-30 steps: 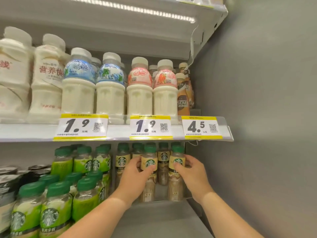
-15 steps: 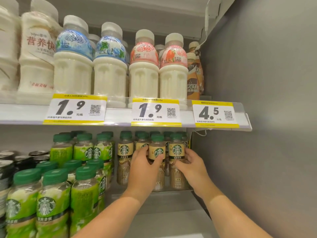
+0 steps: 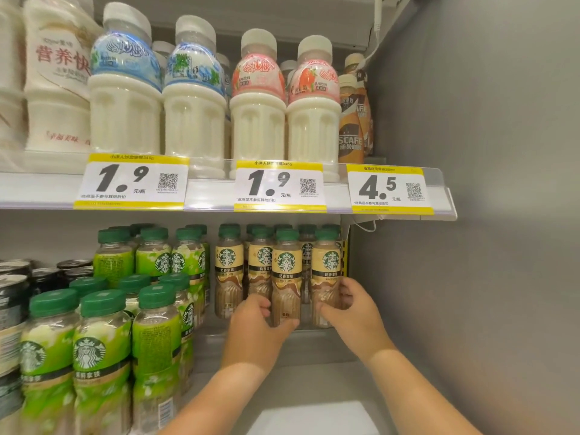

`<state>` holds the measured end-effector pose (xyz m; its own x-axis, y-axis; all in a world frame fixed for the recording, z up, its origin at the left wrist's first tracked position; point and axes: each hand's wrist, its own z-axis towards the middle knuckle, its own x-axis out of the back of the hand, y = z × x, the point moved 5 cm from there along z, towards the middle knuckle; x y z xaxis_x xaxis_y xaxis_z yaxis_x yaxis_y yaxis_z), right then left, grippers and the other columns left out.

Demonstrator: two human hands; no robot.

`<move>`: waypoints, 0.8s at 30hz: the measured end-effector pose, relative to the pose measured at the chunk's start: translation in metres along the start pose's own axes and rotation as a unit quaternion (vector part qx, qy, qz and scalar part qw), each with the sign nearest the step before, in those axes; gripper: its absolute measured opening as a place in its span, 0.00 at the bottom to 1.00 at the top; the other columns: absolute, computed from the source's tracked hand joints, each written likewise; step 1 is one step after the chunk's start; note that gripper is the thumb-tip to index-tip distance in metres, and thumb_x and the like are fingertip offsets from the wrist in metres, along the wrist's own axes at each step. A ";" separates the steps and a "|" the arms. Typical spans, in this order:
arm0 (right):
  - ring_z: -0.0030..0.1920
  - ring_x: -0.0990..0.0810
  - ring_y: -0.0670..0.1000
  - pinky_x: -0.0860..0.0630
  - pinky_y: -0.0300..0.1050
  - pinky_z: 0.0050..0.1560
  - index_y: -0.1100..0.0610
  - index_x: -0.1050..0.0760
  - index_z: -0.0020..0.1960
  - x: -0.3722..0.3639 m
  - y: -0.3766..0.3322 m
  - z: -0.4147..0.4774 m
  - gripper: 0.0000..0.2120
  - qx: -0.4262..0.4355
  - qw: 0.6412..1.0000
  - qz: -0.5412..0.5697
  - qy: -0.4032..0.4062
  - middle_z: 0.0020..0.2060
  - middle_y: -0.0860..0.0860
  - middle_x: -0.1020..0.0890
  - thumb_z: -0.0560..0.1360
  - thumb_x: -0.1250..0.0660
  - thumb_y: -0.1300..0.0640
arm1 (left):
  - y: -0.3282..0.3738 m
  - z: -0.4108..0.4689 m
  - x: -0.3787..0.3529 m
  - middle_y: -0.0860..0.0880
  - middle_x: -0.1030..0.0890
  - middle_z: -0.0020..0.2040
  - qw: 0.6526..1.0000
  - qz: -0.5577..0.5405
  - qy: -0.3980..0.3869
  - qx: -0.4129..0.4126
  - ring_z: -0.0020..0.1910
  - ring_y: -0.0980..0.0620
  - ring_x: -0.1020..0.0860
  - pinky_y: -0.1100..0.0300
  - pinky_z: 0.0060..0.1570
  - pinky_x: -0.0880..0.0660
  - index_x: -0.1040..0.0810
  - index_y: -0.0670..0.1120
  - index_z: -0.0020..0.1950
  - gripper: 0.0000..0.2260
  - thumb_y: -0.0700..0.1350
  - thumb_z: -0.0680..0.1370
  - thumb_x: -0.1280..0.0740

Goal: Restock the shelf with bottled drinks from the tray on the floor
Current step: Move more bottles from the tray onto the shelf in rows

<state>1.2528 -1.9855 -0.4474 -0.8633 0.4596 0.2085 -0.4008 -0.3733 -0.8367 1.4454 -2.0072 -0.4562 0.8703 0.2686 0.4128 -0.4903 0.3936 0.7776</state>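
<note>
Placing step: left hand (image 3: 260, 328) curls round one latte bottle (image 3: 286, 284), right hand (image 3: 351, 309) clamps the corner bottle (image 3: 326, 274) at the right end of the lower shelf (image 3: 314, 351). Next, probably release without toppling neighbours.

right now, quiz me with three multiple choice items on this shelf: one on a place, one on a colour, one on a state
1. Where do the beige-label coffee bottles stand?
A. upper shelf
B. lower shelf, beside the grey side wall
C. the floor

2. What colour are their caps?
A. white
B. red
C. green

3. What is the left hand doing?
A. hanging idle
B. gripping the front coffee bottle low down
C. holding a can

Answers:
1 B: they stand below the price tags, next to the wall.
2 C: every cap in that group is green.
3 B: its fingers curl round that bottle, and the right hand grips the rightmost coffee bottle.
</note>
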 end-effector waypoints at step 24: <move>0.41 0.18 0.40 0.23 0.33 0.43 0.50 0.20 0.52 -0.008 0.025 0.027 0.12 0.013 0.993 -0.110 0.031 0.40 0.42 0.16 0.70 0.22 0.53 | 0.023 0.017 -0.021 0.55 0.24 0.40 0.968 0.242 0.042 -0.058 0.44 0.48 0.20 0.59 0.39 0.32 0.25 0.52 0.48 0.13 0.61 0.76 0.34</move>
<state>1.2413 -2.0202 -0.4566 -0.7345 0.5799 0.3524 -0.5858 -0.2798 -0.7606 1.4172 -2.0187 -0.4390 0.5335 0.5145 0.6713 -0.8454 0.2994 0.4424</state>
